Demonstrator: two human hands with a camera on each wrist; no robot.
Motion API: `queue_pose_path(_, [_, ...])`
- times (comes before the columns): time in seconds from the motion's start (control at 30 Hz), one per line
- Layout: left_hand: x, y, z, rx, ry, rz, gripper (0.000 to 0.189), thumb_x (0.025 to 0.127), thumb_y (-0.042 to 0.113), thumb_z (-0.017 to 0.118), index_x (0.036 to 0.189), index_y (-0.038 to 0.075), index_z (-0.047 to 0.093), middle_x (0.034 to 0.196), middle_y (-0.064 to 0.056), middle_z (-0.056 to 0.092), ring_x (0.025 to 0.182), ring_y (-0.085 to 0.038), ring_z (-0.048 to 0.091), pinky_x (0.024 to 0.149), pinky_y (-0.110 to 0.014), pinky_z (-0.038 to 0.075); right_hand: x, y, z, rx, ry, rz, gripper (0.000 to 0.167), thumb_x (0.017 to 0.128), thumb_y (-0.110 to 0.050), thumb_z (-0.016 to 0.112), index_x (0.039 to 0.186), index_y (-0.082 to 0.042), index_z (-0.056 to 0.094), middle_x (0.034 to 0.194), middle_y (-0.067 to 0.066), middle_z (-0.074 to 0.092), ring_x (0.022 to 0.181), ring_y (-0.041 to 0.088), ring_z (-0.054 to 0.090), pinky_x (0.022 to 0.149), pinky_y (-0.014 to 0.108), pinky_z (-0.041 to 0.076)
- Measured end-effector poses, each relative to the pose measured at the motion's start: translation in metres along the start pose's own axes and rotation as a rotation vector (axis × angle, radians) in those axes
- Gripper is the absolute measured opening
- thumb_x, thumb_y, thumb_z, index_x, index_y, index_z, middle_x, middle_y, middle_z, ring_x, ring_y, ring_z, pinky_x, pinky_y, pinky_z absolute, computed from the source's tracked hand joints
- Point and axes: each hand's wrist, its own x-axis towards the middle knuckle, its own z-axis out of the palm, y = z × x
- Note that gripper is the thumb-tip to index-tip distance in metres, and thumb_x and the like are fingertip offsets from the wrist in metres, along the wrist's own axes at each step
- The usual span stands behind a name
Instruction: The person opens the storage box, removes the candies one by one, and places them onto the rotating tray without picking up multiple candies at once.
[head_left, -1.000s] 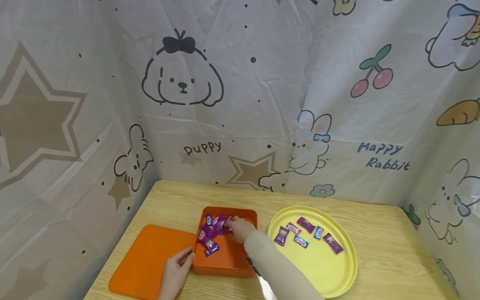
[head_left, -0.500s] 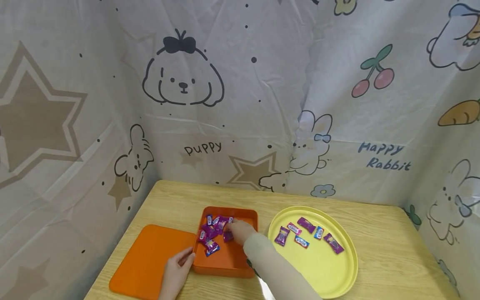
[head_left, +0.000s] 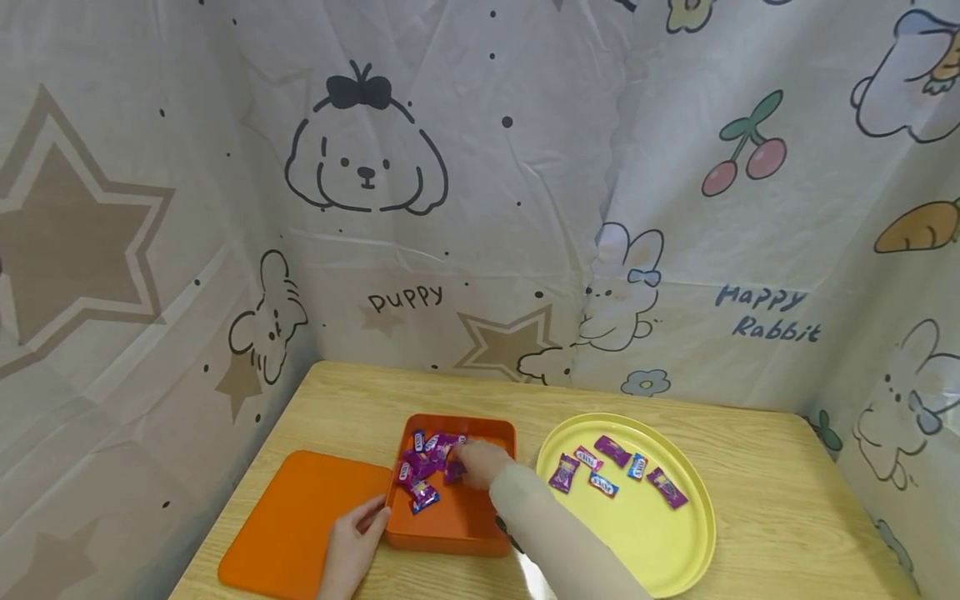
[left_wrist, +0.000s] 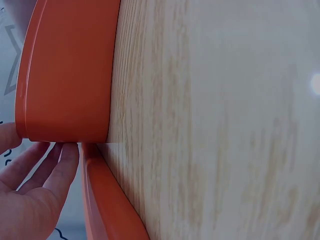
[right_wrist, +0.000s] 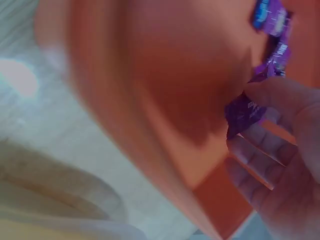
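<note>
In the head view, an orange box (head_left: 442,542) holds several candies (head_left: 420,462) in purple and blue wrappers on its left side. My right hand (head_left: 483,464) reaches into it. Seen from the right wrist, that hand (right_wrist: 292,145) pinches a purple-wrapped candy (right_wrist: 244,114) between thumb and fingers, with other candies (right_wrist: 274,35) close by. My left hand (head_left: 355,537) is at the box's left wall, outside it. The left wrist view shows that hand's fingertips (left_wrist: 70,150) touching the end of the orange box (left_wrist: 70,75), its fingers only slightly bent.
A flat orange lid (head_left: 300,521) lies on the wooden table (head_left: 780,500), left of the box. To the right stands a round yellow tray (head_left: 637,542) bearing several wrapped candies (head_left: 611,450). A patterned cloth (head_left: 480,208) hangs behind the table.
My right hand has drawn a purple candy slightly to the right and nearer, away from the pile in the box. The left hand has stayed at the box's side.
</note>
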Motion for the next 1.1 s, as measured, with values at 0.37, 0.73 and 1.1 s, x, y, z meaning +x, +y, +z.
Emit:
queue_pose_path(0.37, [-0.001,0.001,0.0,-0.017,-0.002,-0.007,0.036,0.089,0.016,0.06,0.114,-0.01,0.059,0.11,-0.025,0.062,0.098,-0.031,0.062,0.081,-0.034,0.052,-0.014,0.017,-0.034,0.178,0.077,-0.054,0.031,0.078,-0.02,0.071,0.104,-0.011,0.058,0.098,0.001,0.06,0.085,0.013,0.055,0.078,0.027,0.05])
queue_pose_path(0.73, [0.0,0.0,0.002,-0.022,-0.007,-0.018,0.035,0.089,0.014,0.059,0.115,-0.009,0.058,0.111,-0.024,0.061,0.099,-0.029,0.062,0.081,-0.032,0.052,-0.047,0.061,-0.045,0.3,0.176,-0.047,0.029,0.077,-0.013,0.069,0.104,-0.01,0.058,0.093,0.002,0.058,0.077,0.013,0.051,0.073,0.03,0.05])
queue_pose_path(1.1, [0.0,0.001,0.001,-0.024,-0.017,-0.017,0.035,0.089,0.014,0.059,0.116,-0.01,0.058,0.112,-0.025,0.06,0.1,-0.031,0.061,0.081,-0.033,0.052,-0.102,0.115,-0.049,0.353,0.247,0.045,0.032,0.076,-0.004,0.069,0.106,-0.006,0.057,0.083,-0.001,0.054,0.07,0.01,0.049,0.06,0.024,0.046])
